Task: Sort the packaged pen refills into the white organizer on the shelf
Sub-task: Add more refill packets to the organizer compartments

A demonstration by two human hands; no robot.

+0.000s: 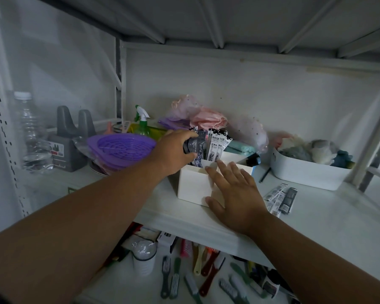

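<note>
The right hand (235, 194) is laid flat against the front of the white organizer (193, 185) on the shelf (316, 218), its fingers (223, 170) straight and holding nothing. Just right of the organizer, a few packaged refills (280, 198) are left lying loose. At the organizer's back left, a dark packet (193, 148) is gripped by the curled left hand (173, 150) among the refills already stood upright (216, 145). The sorting is judged mostly done.
</note>
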